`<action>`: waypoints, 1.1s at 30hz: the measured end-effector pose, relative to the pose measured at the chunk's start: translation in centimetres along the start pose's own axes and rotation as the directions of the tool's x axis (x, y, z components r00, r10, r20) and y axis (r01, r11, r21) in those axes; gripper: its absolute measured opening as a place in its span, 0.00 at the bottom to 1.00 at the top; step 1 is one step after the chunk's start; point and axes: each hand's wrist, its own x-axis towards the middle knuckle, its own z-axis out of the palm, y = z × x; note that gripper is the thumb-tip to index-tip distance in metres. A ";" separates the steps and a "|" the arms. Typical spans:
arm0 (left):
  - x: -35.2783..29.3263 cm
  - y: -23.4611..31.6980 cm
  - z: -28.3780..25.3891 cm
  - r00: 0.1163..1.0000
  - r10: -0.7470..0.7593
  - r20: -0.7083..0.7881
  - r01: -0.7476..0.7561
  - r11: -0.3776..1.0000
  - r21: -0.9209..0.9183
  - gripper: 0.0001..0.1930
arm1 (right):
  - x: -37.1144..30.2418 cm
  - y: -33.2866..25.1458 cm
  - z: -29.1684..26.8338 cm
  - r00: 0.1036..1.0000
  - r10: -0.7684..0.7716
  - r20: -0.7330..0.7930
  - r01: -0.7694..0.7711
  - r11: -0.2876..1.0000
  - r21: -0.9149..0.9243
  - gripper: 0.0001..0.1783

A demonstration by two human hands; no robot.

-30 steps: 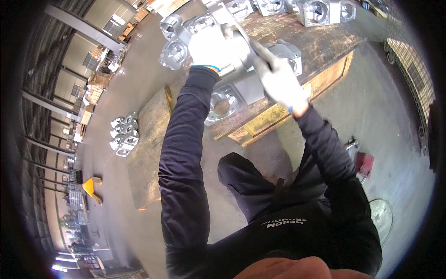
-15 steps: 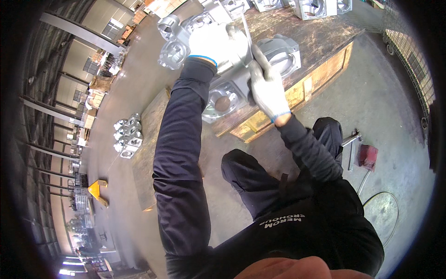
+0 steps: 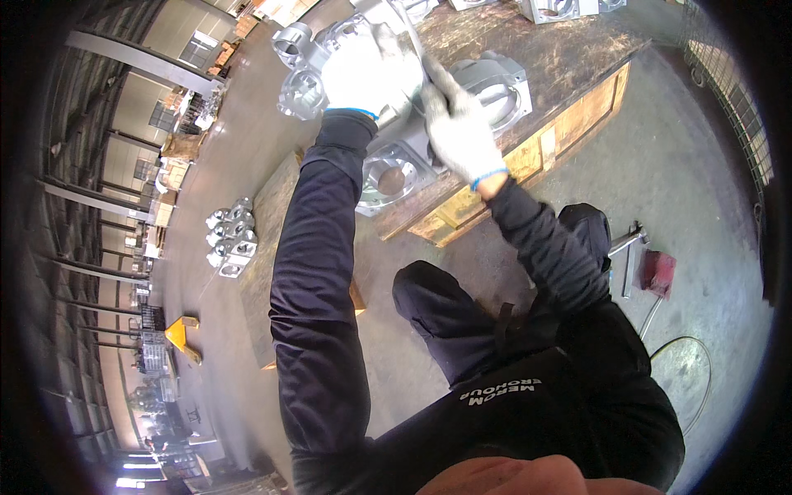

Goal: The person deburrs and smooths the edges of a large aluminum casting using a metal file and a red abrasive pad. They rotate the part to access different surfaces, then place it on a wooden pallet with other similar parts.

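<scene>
From my seat I see a narrow pale strip (image 3: pixel 412 30) raised above the worktop (image 3: pixel 569 59), near its left end. Its long axis leans away and slightly left, roughly crosswise to the worktop's near edge. Its near end meets the right hand (image 3: pixel 462 134), so that hand is the closer one; from those fingers the strip lies ahead and a little left. They point forward along it, the front one almost in line — but whether they close round it I cannot tell.

The left hand (image 3: pixel 373 76) is just left of the strip, its white glove washed out by glare, so I can't read its grip either.

Below both hands, at the worktop's near left corner, sits a grey metal casting (image 3: pixel 415 167) with a round opening in its flange. Another casting (image 3: pixel 480 73) rests just right of the right hand, close to the near edge. A ring-shaped casting (image 3: pixel 286 101) is farther out, left of the left hand.

Well beyond — on the floor to the right — I have a red block (image 3: pixel 658 271) and, away to the left, a yellow pallet truck (image 3: pixel 177 333).
</scene>
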 end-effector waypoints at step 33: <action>1.7 3.3 -0.1 0.974 0.072 0.216 -0.114 0.975 0.190 0.31 | -3.5 1.9 1.8 0.956 0.283 -0.081 -0.282 0.959 0.025 0.28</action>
